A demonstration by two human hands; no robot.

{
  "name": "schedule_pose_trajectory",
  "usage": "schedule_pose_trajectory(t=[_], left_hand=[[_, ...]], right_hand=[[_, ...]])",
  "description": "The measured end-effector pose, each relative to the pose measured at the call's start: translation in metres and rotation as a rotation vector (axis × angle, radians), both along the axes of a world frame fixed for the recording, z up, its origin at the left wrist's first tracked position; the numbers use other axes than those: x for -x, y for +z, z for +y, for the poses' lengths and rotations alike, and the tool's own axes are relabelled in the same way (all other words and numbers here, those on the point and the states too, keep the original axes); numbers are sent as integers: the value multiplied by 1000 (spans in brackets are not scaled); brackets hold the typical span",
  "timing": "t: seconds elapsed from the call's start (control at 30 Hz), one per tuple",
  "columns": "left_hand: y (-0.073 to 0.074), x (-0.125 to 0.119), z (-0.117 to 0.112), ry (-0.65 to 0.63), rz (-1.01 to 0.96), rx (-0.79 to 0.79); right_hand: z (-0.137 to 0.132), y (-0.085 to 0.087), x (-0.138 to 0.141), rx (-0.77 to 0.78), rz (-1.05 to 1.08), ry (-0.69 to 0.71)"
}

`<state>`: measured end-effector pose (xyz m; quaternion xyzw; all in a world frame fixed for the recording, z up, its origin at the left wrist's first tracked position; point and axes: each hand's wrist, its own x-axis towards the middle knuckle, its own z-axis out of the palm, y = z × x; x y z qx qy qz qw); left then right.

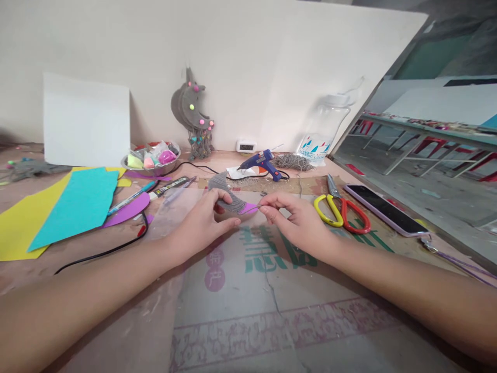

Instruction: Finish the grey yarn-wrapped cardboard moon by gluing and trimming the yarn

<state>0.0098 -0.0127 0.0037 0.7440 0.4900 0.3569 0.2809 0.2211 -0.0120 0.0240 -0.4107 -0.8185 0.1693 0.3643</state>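
Piece in hand: a curved purple piece (248, 207), mostly covered in grey yarn (219, 182), is held up at the middle of the table, its bare tip pointing right.
Left hand: the left hand (200, 224) has the wrapped part pinched between thumb and fingers, a narrow grip.
Right hand: the right hand (298, 224) has its thumb and fingertips closed on the strand just beyond the purple tip; whether they also touch the tip I can't tell from here.
Winding: I'd judge this to be the middle of a wrap, with grey turns laid close together and only the tip uncovered.
Next turn: to my eye it calls for a taut strand, laid snug against the last row, with the left hand steadying the piece; the narrowing tip could let loops slip off.
Far side: a blue glue gun (258, 162) lies behind the hands, a heap of grey yarn (294, 161) just right of it, and a grey crescent ornament (191, 106) against the white board.
Right side: scissors (355, 217) lie near a phone (386, 210).
Left side: turquoise (77, 207) and yellow sheets (29, 220) overlap.
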Motion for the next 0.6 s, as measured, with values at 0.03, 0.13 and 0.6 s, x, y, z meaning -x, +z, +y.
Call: schedule_pose_trajectory(t=[0.03,0.13,0.6], left_hand=[[1,0,-1,-1,9,-5],[3,-1,-2,3,30,-11],[10,3,-4,30,89,-135]], right_hand=[[0,0,0,-6,1,3],[0,1,-1,-21,0,-8],[24,-4,-19,165,-106,-13]])
